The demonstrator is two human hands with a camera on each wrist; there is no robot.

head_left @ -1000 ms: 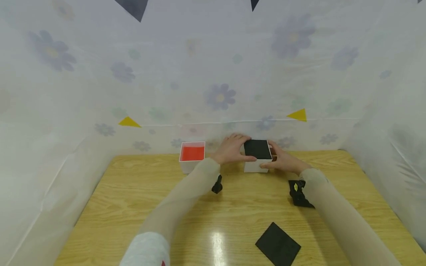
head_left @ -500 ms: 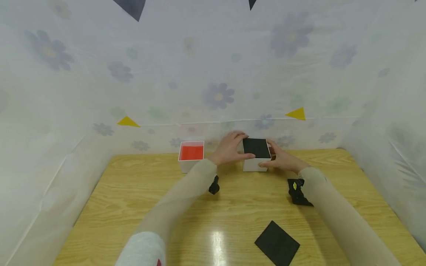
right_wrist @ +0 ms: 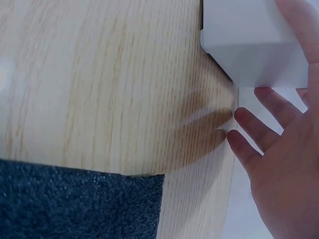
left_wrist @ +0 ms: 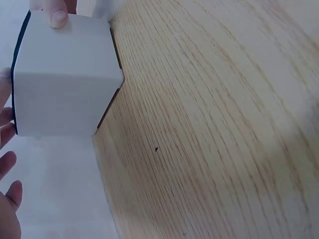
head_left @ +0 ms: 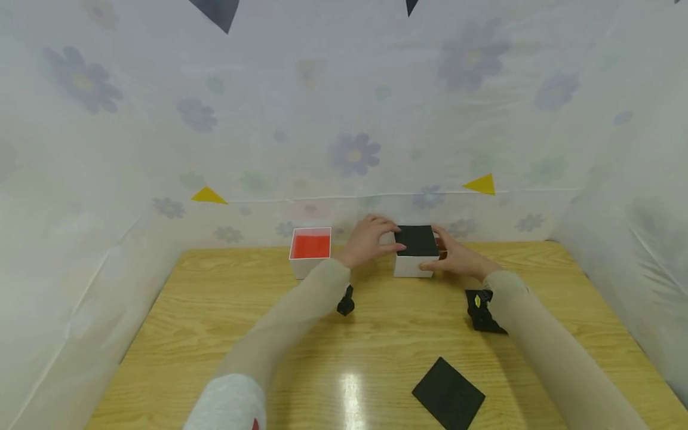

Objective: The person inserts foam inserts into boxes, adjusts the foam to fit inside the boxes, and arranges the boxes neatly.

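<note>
Both hands, left hand (head_left: pixel 369 242) and right hand (head_left: pixel 457 258), are clasped around the white box (head_left: pixel 414 255) near the table (head_left: pixel 215 334) far edge. Its contents are hidden by a black top; fingertips behind it are concealed.

Bright, soft light; tabletop (head_left: pixel 376 358) glare

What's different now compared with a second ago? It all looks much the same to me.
Very little. The left hand and right hand still hold the white box with the black top from either side, with only slight shifts of the fingers. The box with the red inside and the loose black square lie on the wooden table as before.
</note>
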